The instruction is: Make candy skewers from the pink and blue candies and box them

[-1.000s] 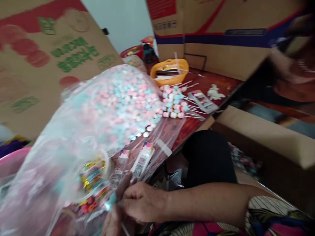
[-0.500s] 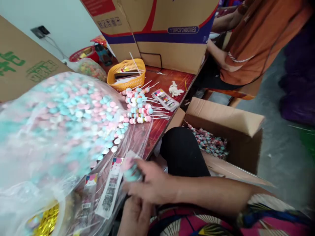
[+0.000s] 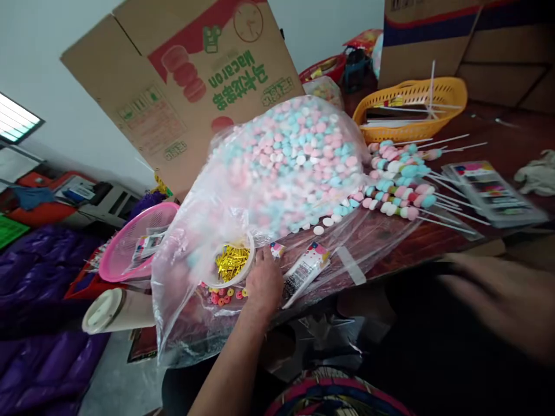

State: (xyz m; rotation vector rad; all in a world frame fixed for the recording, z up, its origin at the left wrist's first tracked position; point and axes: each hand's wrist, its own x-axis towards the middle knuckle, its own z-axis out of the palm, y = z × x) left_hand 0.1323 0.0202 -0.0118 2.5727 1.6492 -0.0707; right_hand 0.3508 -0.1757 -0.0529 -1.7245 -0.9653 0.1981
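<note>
My left hand [image 3: 264, 280] rests at the table edge, its fingers bent down and close together beside a white bowl [image 3: 250, 263] of gold twist ties [image 3: 233, 261]. The fingertips touch the near part of a narrow printed plastic bag [image 3: 277, 249]; what they pinch, if anything, is hidden. Just right of it lies another printed bag [image 3: 306, 271]. My right hand [image 3: 507, 300] is off the table at the right, smeared by motion, and its fingers cannot be read. Several marshmallow skewers [image 3: 401, 188] lie in a pile on the table.
A large clear bag [image 3: 281, 173] of pink, blue and white marshmallows covers the middle. Ring-shaped candies [image 3: 221, 297] lie below the bowl. Behind stand a cardboard box [image 3: 182, 133] and a yellow basket [image 3: 411, 95] with sticks. A stack of packaging [image 3: 494, 193] and a pink basket [image 3: 115, 254] flank the table.
The view has swung left. My right hand, which held a bagged marshmallow skewer, has moved away to the right. My left hand has moved from beside it to the bowl and printed bags.
</note>
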